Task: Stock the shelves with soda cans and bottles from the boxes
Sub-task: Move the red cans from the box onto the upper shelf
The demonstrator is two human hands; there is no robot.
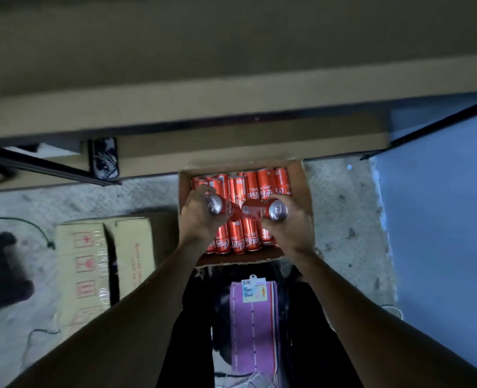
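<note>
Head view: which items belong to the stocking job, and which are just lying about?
Job: left hand, left can, right hand, right can, open box, boxed cans, shelf.
Lying about: sealed carton (contents unseen), purple face towel, green cable.

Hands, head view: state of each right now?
Left hand: grip closed round a red can.
Right hand: grip closed round a second red can.

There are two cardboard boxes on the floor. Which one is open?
The middle box: its top is open, showing rows of red cans. The left box has its flaps folded down.
</note>
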